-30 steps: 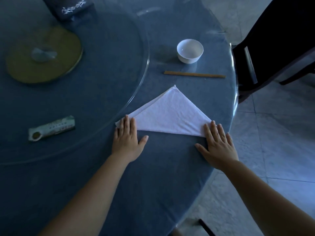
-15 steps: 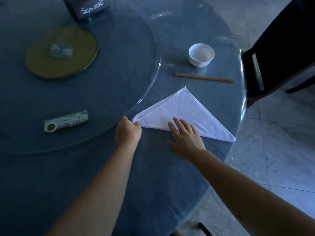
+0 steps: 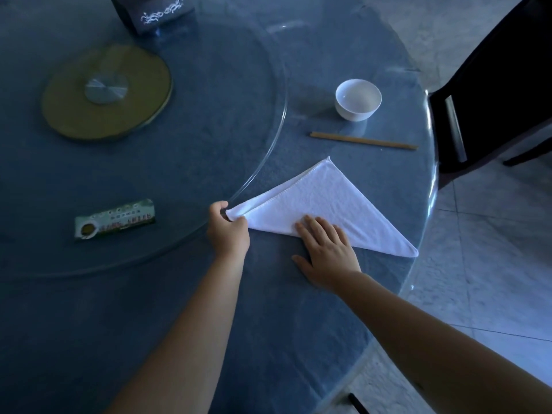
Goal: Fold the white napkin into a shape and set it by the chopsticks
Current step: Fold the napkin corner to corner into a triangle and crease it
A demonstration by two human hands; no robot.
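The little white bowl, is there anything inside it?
The round white bowl looks empty: only its pale inner wall and bottom show. The near inner side is hidden by the rim. It stands just beyond the wooden chopsticks on the glass-topped table.

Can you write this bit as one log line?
napkin: triangle, flat | left hand: pinching corner | right hand: pressing edge | chopsticks: untouched

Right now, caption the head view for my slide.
Left hand pinches the triangular white napkin's corner; right hand presses its edge flat.
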